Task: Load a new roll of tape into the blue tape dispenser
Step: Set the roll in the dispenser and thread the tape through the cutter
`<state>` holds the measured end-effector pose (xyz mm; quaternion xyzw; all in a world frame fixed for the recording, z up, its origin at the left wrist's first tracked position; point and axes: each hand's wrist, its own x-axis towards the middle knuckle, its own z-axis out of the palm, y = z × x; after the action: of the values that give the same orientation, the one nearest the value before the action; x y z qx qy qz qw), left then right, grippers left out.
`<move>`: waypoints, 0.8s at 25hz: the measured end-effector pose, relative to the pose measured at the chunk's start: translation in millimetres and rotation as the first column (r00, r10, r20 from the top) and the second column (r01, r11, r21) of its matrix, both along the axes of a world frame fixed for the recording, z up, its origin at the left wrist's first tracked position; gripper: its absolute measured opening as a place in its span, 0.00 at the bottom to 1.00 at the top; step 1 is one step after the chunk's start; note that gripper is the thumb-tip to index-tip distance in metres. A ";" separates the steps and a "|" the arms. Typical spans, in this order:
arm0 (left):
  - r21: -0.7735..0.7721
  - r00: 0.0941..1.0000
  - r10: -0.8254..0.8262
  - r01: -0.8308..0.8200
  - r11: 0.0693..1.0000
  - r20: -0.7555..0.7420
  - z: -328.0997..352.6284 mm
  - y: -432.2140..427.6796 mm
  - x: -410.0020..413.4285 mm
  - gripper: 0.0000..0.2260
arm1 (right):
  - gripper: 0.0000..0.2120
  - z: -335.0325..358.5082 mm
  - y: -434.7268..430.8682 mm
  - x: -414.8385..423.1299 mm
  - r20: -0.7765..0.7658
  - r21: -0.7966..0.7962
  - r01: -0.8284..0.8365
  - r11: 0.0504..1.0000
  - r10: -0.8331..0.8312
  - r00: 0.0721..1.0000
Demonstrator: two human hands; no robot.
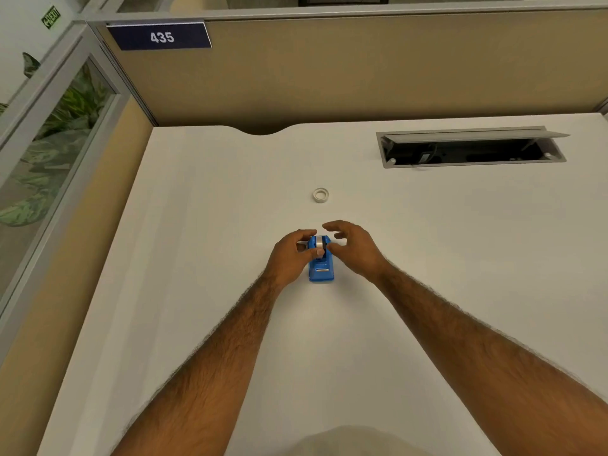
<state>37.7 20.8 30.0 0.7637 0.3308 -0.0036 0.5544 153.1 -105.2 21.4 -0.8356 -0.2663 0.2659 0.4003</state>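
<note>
So the small blue plastic tape dispenser (pixel 321 263) is sitting mid white worktop (pixel 204 245). The left hand (pixel 291 256) is pinching the roll seated in it, fingers clamped on; the right hand (pixel 353 248) is hovering beside it, fingers spread apart. A whitish ring-shaped tape roll (pixel 320 195) is lying further back. Looks like seating or swapping; next move probably needs a steady base.

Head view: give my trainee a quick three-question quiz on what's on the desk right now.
1. True or false: the dispenser holds a roll.
2. Which hand touches the dispenser: A) left, B) right, C) neither?
3. The white ring lies ____ the dispenser, apart from it.

Key: 1 true; 2 A, the left hand's fingers touch it while the right hovers open beside it; 3 beyond.
</note>
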 end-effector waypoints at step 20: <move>0.064 1.000 -0.010 0.009 0.998 0.015 -13.7 -3.0 -0.8 0.24 | 0.01 1.1 28.7 -1.8 0.016 -0.016 0.085 0.996 -0.085 0.996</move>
<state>36.9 17.8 16.3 0.7825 0.3228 0.0103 0.5324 151.3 -76.6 22.5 -0.8514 -0.2316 0.2443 0.4023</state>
